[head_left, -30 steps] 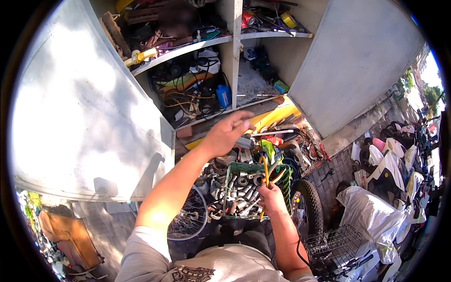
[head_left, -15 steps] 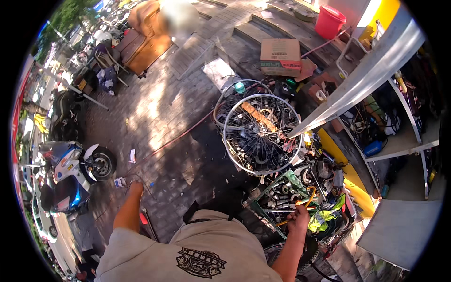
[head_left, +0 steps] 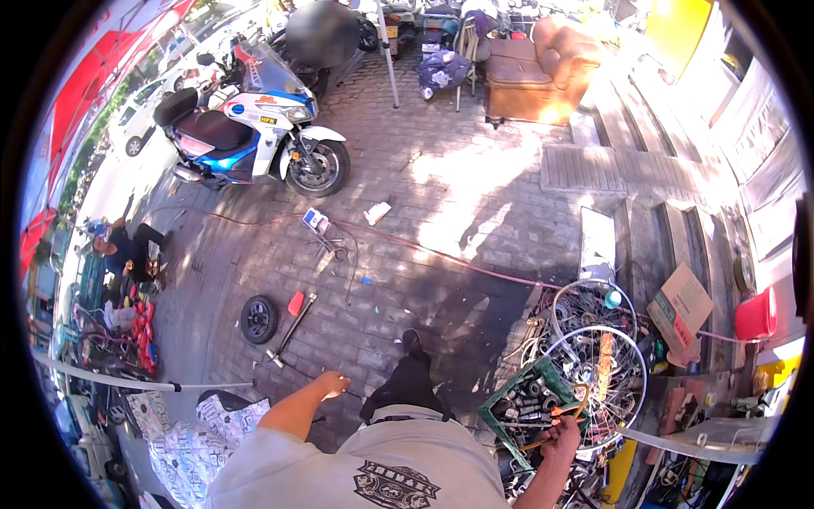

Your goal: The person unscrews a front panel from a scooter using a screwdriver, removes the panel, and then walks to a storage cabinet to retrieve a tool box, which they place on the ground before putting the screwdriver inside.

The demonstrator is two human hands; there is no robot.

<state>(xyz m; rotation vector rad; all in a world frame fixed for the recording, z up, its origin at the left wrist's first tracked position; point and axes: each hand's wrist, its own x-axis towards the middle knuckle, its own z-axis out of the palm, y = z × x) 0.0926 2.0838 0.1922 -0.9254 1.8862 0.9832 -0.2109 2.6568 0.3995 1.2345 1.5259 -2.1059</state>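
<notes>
My right hand (head_left: 561, 433) is at the lower right, closed around an orange-handled tool (head_left: 570, 405) that points up over a green crate (head_left: 496, 405) of metal parts. Spoked bicycle wheels (head_left: 596, 366) lie stacked just beyond the crate. My left hand (head_left: 331, 384) hangs low at my side above the paving with its fingers curled and nothing in it. My dark shoe (head_left: 411, 341) shows ahead of my grey shirt.
A small black wheel (head_left: 259, 318), a long-handled hammer (head_left: 289, 332) and a red hose (head_left: 441, 254) lie on the brick paving. A blue and white scooter (head_left: 254, 136) is parked beyond. A person (head_left: 119, 250) sits at the left. A cardboard box (head_left: 682, 305) and a red bucket (head_left: 755, 314) stand at the right.
The view swung from the shelves round to the street. My left hand dropped from the shelf to my side. My right hand kept the orange-handled tool by the crate.
</notes>
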